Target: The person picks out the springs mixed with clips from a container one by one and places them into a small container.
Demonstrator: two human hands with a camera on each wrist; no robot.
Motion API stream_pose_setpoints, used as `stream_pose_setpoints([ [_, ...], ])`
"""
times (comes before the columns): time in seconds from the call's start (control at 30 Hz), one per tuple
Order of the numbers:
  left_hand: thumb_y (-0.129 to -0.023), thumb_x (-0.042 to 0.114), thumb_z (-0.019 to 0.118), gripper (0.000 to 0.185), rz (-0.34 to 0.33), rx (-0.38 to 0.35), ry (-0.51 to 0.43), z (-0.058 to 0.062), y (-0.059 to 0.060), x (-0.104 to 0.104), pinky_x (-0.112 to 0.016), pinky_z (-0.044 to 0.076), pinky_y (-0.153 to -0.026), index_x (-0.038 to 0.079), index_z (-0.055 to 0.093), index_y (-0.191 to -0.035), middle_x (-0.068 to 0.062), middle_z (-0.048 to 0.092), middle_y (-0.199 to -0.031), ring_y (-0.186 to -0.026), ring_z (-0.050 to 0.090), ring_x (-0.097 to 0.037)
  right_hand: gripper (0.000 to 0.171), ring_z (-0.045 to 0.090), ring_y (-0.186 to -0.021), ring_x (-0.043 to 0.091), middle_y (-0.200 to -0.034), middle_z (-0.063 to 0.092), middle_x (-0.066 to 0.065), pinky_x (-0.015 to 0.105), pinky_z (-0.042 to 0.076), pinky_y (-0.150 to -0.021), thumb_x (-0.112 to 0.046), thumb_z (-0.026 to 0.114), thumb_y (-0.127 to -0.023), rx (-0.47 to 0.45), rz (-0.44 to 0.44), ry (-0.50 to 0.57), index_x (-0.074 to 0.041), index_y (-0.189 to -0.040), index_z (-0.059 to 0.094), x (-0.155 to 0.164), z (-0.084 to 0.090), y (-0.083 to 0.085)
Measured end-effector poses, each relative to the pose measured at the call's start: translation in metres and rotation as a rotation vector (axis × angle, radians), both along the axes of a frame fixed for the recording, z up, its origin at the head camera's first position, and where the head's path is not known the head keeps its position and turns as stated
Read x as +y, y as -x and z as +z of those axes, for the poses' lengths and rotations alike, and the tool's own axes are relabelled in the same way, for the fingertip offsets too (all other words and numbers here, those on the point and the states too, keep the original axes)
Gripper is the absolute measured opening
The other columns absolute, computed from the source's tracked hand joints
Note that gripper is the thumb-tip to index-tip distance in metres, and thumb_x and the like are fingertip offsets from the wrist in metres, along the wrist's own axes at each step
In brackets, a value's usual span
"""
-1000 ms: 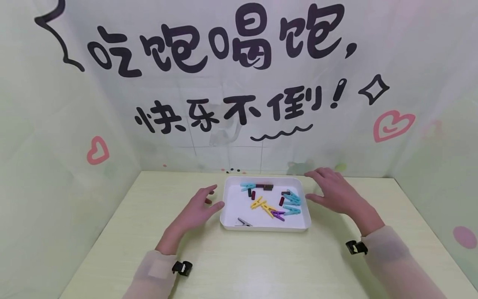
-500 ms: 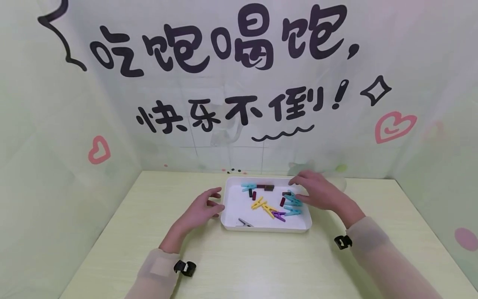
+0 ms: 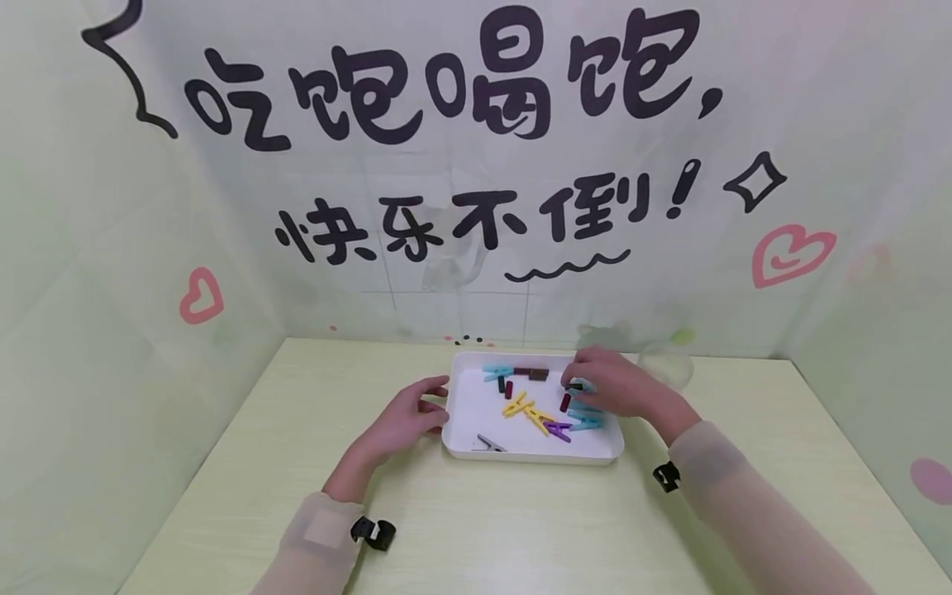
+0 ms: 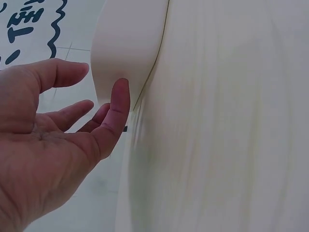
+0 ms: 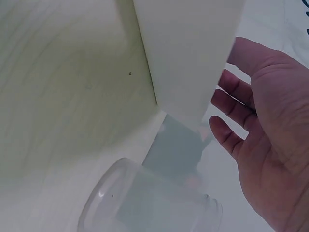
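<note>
Fingers of the right hand (image 3: 621,390) reach down into the right half of the white tray (image 3: 461,413), tips at the small clothes pegs (image 3: 554,417); whether they have pinched one I cannot tell, since the hand covers that corner. Fingers of the left hand (image 3: 405,417) lie relaxed and spread, one tip touching the tray's left wall, holding nothing.

Largest first: the pale worktop (image 3: 260,463) carries everything, with the tray near its middle and a clear plastic jar (image 5: 145,203) just behind the right hand.

One tray, one jar. In the tray I count two yellow pegs (image 3: 524,409), one purple peg (image 3: 556,429), one grey peg (image 3: 487,445) at the near wall, one teal peg (image 3: 494,372) at the far wall, more teal ones half hidden under the right hand, and several short dark pegs (image 3: 531,373).

These pegs look light, stiff and smooth, likely to skid on the tray floor; a pinch across the two long sides, near the middle, should hold best.
</note>
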State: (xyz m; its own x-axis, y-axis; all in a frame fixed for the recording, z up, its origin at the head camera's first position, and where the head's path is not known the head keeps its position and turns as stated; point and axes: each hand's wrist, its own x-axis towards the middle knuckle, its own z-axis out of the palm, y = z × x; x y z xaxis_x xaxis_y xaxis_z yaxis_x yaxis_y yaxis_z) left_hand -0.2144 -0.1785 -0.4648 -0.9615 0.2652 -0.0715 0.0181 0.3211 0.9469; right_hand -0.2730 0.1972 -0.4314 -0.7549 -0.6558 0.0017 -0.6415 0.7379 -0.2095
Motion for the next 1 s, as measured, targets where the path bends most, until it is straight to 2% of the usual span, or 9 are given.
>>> stream_pose_setpoints([
  [0.4,-0.099,-0.007,0.063,0.061,-0.016,0.003,0.005,-0.002,-0.001,0.001,-0.038,0.062,-0.087,-0.006,0.044,-0.157,-0.026,0.053,-0.145,-0.108,0.065,-0.029,0.017,0.054,-0.106,0.022,-0.112,0.063,-0.002,0.048,0.048,-0.101,-0.019,0.082,-0.095,-0.011,0.044,-0.044,-0.026,-0.111,0.080,-0.007,-0.011,0.011],
  [0.7,-0.099,-0.006,0.064,0.062,-0.006,-0.009,0.013,-0.004,0.000,0.001,-0.037,0.062,-0.088,-0.004,0.045,-0.157,-0.023,0.055,-0.143,-0.109,0.066,-0.029,0.015,0.052,-0.103,0.020,-0.109,0.062,-0.004,0.044,0.048,-0.096,-0.025,0.083,-0.095,-0.065,0.022,-0.058,-0.030,-0.109,0.081,-0.015,-0.013,0.013],
  [1.0,-0.099,-0.005,0.064,0.063,-0.001,-0.014,0.013,-0.003,-0.001,0.001,-0.037,0.062,-0.088,-0.004,0.043,-0.158,-0.024,0.055,-0.142,-0.108,0.065,-0.029,0.014,0.053,-0.102,0.020,-0.107,0.062,-0.006,0.042,0.049,-0.096,-0.027,0.085,-0.093,-0.065,0.007,-0.050,-0.029,-0.106,0.080,-0.018,-0.015,0.013],
])
